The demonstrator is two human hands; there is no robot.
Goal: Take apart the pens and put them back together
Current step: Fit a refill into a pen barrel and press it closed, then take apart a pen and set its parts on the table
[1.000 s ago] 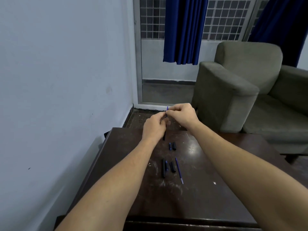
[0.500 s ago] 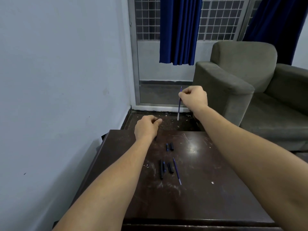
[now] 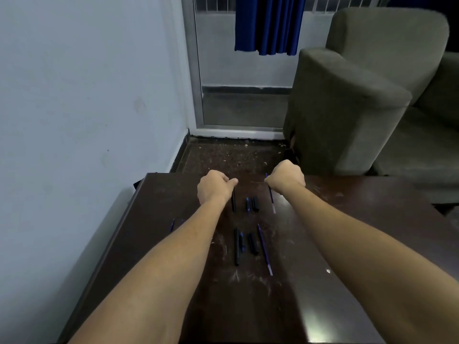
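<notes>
Hiding each top, left fingers [image 3: 232, 181] grip barrel [image 3: 233, 202]; right fingers [image 3: 269, 181] pinch refill [image 3: 271, 198].

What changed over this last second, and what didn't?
The hands, joined a second ago, drew apart: the right hand pulled the blue refill out of the black barrel, lifted it, then lowered it toward the table. The left hand kept the barrel and came down too. The loose pen parts on the table stayed put.

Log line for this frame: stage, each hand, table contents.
stage: pen apart | left hand: grips black barrel | right hand: holds blue refill | table: loose pen parts
</notes>
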